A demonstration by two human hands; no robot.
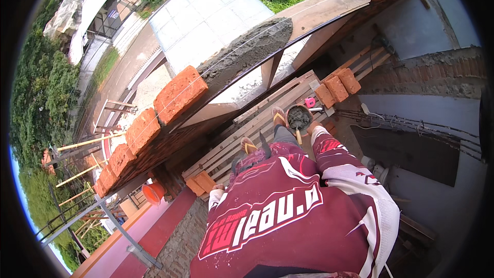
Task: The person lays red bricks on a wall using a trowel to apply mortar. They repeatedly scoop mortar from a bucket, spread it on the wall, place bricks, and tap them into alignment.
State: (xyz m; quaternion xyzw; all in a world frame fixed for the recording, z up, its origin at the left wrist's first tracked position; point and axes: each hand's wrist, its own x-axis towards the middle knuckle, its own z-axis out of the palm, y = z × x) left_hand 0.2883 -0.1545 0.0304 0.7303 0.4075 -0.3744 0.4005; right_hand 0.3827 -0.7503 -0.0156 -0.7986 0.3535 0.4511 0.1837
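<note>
My right hand [314,126] grips the rim of a small round bucket [289,116] of grey mortar, held low beside my sandalled feet. A trowel handle [298,136] sticks out of the bucket. My left hand [218,188] is mostly hidden by my body, beside a few bricks [196,182]; its fingers are unclear. Above, a wall top carries orange bricks [180,92] along a taut string, with a bed of wet mortar [242,46] to their right.
Wooden planks [279,98] form the platform underfoot, holding stacked bricks [337,87] and a pink tape measure [310,102]. An orange bucket [153,192] is at lower left. Rebar bundles [411,126] run along the right. Beyond the wall lie a drop, scaffold poles and trees.
</note>
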